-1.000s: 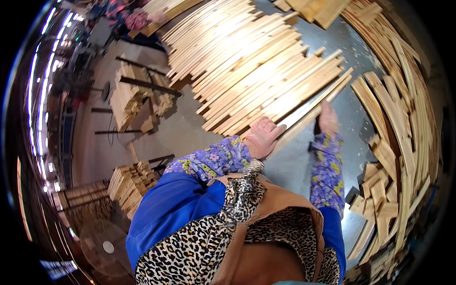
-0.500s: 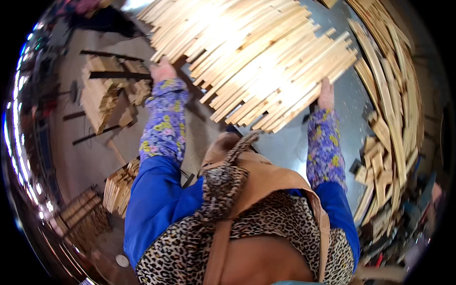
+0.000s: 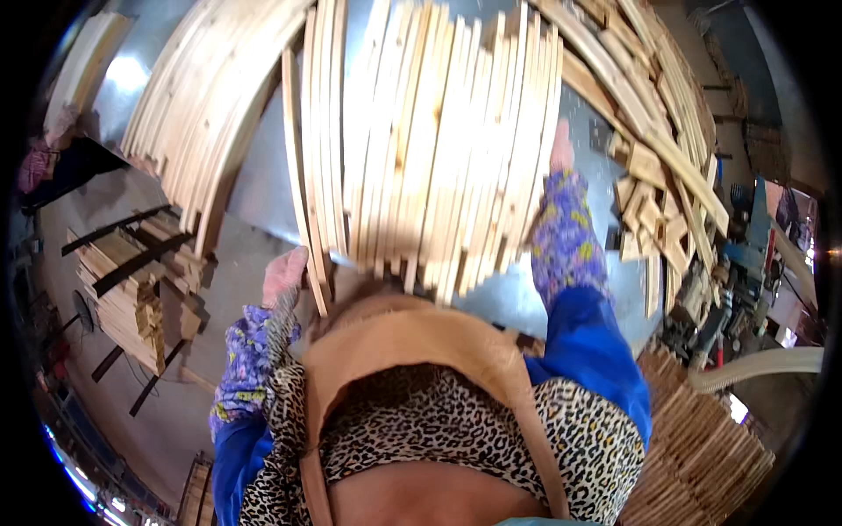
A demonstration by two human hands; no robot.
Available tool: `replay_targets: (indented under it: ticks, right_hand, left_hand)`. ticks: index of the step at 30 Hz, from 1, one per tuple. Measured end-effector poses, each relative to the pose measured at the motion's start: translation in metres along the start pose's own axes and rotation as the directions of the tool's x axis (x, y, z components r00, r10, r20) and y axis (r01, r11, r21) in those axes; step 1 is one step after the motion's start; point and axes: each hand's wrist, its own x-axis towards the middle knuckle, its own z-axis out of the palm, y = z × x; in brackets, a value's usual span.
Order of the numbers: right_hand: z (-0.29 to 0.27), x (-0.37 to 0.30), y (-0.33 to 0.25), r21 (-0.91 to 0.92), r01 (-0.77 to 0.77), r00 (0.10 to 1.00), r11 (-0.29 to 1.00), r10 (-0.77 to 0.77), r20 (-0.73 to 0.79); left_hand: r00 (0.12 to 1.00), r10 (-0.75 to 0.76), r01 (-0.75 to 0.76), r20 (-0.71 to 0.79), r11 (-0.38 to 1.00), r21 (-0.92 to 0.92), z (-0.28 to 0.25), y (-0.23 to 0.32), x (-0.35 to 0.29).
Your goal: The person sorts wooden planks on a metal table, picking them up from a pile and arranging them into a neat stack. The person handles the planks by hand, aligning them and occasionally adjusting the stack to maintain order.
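A broad batch of narrow wooden strips (image 3: 417,149) lies side by side on a shiny metal table (image 3: 263,167), its near ends uneven. Along its left side a few strips (image 3: 323,131) stand slightly apart. My left hand (image 3: 285,273) is by the near end of the outermost left strip, seeming to touch its edge; its fingers look bent, and their grip is unclear. Against the right side of the batch rests my right hand (image 3: 562,147), fingers stretched along the edge, partly blurred. Glare washes out the middle of the strips.
Another row of strips (image 3: 219,96) lies left on the table. A person's pink sleeve (image 3: 39,167) shows at the far left. Stacked boards (image 3: 123,289) stand below left. Offcuts (image 3: 653,188) and long slats (image 3: 649,105) pile up at right; bundled strips (image 3: 702,430) lie lower right.
The batch has swung from slanting to nearly straight ahead in view. My left hand is lower and nearer my body. The left row of strips has come into sight as the view shifted.
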Motion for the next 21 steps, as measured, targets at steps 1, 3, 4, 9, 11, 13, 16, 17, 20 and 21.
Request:
replay_targets:
  ticks: [1,3,4,9,11,13,16,17,20,21]
  right_hand:
    - [-0.002,-0.002,-0.010,-0.160,0.067,0.995,0.985,-0.077,-0.057]
    - [-0.004,0.000,-0.011,-0.134,0.141,0.988,0.981,-0.148,-0.049]
    - [-0.001,0.004,-0.014,-0.066,0.158,0.987,0.985,-0.160,-0.031]
    - [0.038,-0.010,-0.034,0.500,-0.105,0.972,0.860,-0.019,0.235]
    - [0.038,-0.018,-0.050,0.686,-0.278,0.931,0.673,0.012,0.365]
    - [0.036,-0.021,-0.054,0.719,-0.299,0.918,0.627,-0.016,0.396]
    - [0.034,-0.014,-0.058,0.731,-0.226,0.921,0.644,-0.103,0.376]
    - [0.032,-0.013,-0.061,0.733,-0.192,0.923,0.652,-0.135,0.362]
    - [0.019,-0.014,-0.073,0.757,-0.069,0.920,0.650,-0.251,0.300]
    - [0.008,-0.011,-0.081,0.769,-0.019,0.917,0.639,-0.295,0.269]
  left_hand:
    - [0.964,0.258,-0.246,-0.059,0.956,0.159,-0.006,0.003,0.043]
    - [0.991,0.128,-0.129,-0.034,0.884,-0.449,0.025,0.077,0.113]
    - [0.995,0.092,-0.051,0.023,0.718,-0.694,0.050,0.120,0.144]
    - [0.948,0.301,-0.223,0.101,0.857,-0.465,0.102,0.192,0.192]
    - [0.925,0.285,-0.169,0.251,0.900,-0.401,0.105,0.208,0.188]
    - [0.907,0.311,-0.202,0.285,0.913,-0.355,0.095,0.197,0.205]
    - [0.912,0.212,-0.002,0.352,0.859,-0.512,0.090,0.193,0.231]
    - [0.917,0.148,0.100,0.370,0.814,-0.573,0.091,0.201,0.229]
    - [0.878,0.224,0.097,0.422,0.782,-0.616,0.088,0.233,0.207]
    - [0.878,0.229,0.109,0.420,0.759,-0.641,0.093,0.248,0.191]
